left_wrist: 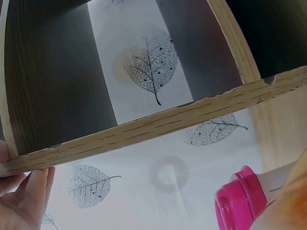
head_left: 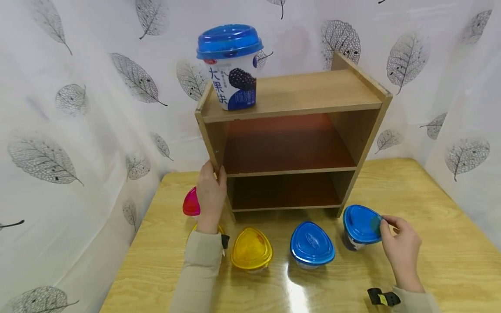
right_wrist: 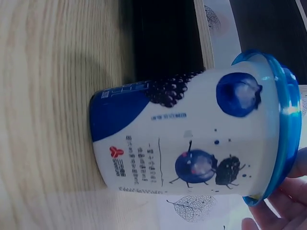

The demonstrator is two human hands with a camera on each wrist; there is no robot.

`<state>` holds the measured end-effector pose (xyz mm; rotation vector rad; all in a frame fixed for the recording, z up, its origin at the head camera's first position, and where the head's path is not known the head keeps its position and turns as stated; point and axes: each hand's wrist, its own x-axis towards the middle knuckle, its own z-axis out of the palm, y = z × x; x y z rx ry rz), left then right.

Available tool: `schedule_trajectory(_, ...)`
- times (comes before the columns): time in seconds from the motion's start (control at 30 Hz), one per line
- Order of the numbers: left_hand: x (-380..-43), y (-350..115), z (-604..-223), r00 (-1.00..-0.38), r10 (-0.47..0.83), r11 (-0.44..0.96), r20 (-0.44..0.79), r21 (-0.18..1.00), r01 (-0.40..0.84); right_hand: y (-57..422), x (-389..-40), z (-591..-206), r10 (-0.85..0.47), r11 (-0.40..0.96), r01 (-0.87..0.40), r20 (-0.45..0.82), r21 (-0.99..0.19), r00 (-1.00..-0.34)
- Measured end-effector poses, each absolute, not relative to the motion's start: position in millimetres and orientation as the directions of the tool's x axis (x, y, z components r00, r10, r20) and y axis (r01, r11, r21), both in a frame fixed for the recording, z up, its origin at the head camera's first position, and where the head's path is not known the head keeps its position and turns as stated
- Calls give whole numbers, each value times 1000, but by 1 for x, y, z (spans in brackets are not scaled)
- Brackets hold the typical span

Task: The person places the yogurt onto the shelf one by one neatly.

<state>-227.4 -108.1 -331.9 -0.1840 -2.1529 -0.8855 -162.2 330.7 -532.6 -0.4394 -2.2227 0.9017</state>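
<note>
Left hand (head_left: pixel 211 191): clamped on left side of wooden shelf unit (head_left: pixel 313 93). Right hand (head_left: pixel 403 250): pinching blue-lidded cup (head_left: pixel 360 226) by rim, right of unit. Apparently early: topmost cup (head_left: pixel 234 71) placed; four other cups (head_left: pixel 252 250) left on table (head_left: pixel 442 208).

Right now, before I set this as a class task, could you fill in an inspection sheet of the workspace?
Surface: wood-grain table, with a bright glare patch toward the viewer.
Job's things: shelf unit standing on the table; a blackberry-print cup on its top board; on the table, a pink-lidded cup, a yellow-lidded cup, another yellow lid mostly hidden by the left sleeve, and a central blue-lidded cup.
Clutter: nothing seen.
Hands: left hand grips the unit's left side panel; right hand pinches the lid edge of the rightmost blue-lidded cup.
Cables: nothing seen.
Surroundings: white leaf-print covering behind and at both sides.
</note>
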Motion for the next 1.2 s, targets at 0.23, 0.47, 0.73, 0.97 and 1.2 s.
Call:
schedule_trajectory(0.23, -228, -109, -334, -691, -152, 748, 707, 539, 387, 285, -136, -459, 512, 647, 45, 390, -761, -765)
schedule_trajectory(0.47, -227, -109, -334, -688, -152, 747, 710, 539, 390, 258, -113, -424, 541, 612, 126, 297, -781, -786)
schedule_trajectory(0.73, -228, -109, -331, -700, -162, 738, 696, 556, 382, 267, -120, -438, 528, 597, 122, 274, -793, -804)
schedule_trajectory(0.97, -228, -108, -333, -703, -161, 744, 693, 553, 375, 293, -137, -474, 520, 641, 135, 298, -756, -801)
schedule_trajectory(1.2, -228, -108, -333, -705, -161, 740, 690, 558, 377, 267, -130, -427, 483, 610, 101, 267, -786, -834)
